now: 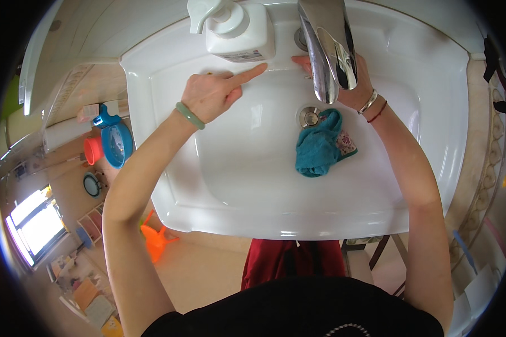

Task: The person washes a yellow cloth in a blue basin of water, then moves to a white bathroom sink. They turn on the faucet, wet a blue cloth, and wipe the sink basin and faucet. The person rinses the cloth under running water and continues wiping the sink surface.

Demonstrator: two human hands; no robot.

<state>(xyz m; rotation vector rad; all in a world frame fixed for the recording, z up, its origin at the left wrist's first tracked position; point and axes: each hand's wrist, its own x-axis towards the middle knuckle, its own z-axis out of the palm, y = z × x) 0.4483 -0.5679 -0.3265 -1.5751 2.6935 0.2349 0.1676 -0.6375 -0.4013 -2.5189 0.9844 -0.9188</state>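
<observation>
In the white sink (253, 185), my left hand (211, 95) is over the back left part, below a white pump bottle (242, 33) on the rim. Its index finger points toward the back middle while the other fingers are curled, with nothing visible in them. Behind the chrome faucet (326, 50) my right hand (358, 92) reaches leftward, partly hidden by the spout. Its fingertips show stretched out on the spout's left, holding nothing I can see. A crumpled teal cloth (317, 149) with a flowered patch lies beside the metal drain (309, 117), touching neither hand.
The faucet spout hangs over the sink between my hands. Down on the left stand a blue basin (117, 146), a red bucket (93, 150) and an orange plastic item (156, 241). A white cabinet door (42, 62) is at the upper left. A tiled wall edge runs along the right.
</observation>
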